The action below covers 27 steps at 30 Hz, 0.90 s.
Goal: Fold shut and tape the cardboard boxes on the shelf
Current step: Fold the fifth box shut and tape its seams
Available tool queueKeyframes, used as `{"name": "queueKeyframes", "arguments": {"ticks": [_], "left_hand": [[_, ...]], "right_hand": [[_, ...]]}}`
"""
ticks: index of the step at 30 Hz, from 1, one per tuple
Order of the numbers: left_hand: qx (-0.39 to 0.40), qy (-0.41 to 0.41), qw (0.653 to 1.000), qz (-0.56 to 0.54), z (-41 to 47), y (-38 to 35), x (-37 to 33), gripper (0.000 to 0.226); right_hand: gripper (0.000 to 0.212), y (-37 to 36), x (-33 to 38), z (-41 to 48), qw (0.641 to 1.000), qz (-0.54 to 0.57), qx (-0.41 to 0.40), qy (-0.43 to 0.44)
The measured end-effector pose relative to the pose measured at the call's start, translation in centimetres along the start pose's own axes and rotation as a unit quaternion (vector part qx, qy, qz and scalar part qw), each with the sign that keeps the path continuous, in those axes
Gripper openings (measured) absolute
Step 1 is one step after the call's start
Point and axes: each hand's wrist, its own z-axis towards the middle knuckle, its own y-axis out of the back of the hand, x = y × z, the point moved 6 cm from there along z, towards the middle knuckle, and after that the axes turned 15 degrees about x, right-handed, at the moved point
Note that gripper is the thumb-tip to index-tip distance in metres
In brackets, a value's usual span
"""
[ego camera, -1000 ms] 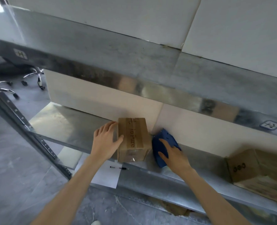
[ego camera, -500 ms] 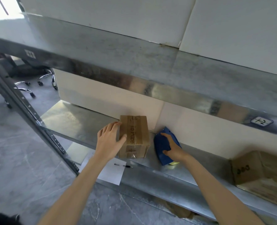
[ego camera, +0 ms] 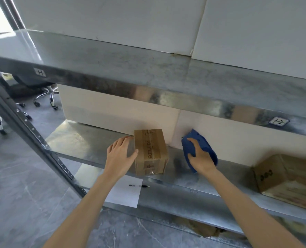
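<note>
Tape is sealing the small box point(ego camera: 151, 151) on the shelf point(ego camera: 87, 140) — your left hand point(ego camera: 120, 156) is lying flat against its side, your right hand point(ego camera: 200, 158) is gripping the blue dispenser point(ego camera: 209, 149) near it.

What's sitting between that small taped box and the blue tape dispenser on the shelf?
Nothing. In the head view, only bare metal shelf shows between the small taped box and the blue tape dispenser, which the right hand grips.
</note>
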Motion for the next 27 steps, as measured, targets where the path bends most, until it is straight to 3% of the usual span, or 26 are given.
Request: {"name": "queueKeyframes", "arguments": {"ticks": [2, 6, 11, 18, 27], "left_hand": [[0.004, -0.011, 1.000, -0.005, 0.3, 0.2, -0.3, 0.045], [0.013, -0.055, 0.998, -0.022, 0.8, 0.9, -1.8, 0.043], [0.033, -0.120, 0.988, -0.093, 1.7, 2.1, -3.2, 0.038], [0.119, -0.169, 0.971, -0.118, 1.9, 2.9, -3.6, 0.040], [0.199, -0.167, 0.951, -0.166, 1.6, 2.8, -3.0, 0.042]], "right_hand": [[0.045, 1.5, 1.0, -1.4, 0.996, -0.055, -0.074, 0.012], [0.044, 3.3, 3.9, -4.0, 0.969, -0.152, -0.177, 0.079], [0.046, 3.0, 7.8, -5.6, 0.944, -0.232, -0.122, 0.199], [0.046, 0.7, 11.2, -7.7, 0.888, -0.359, -0.042, 0.285], [0.041, -0.3, 13.1, -8.9, 0.882, -0.311, -0.030, 0.352]]}}
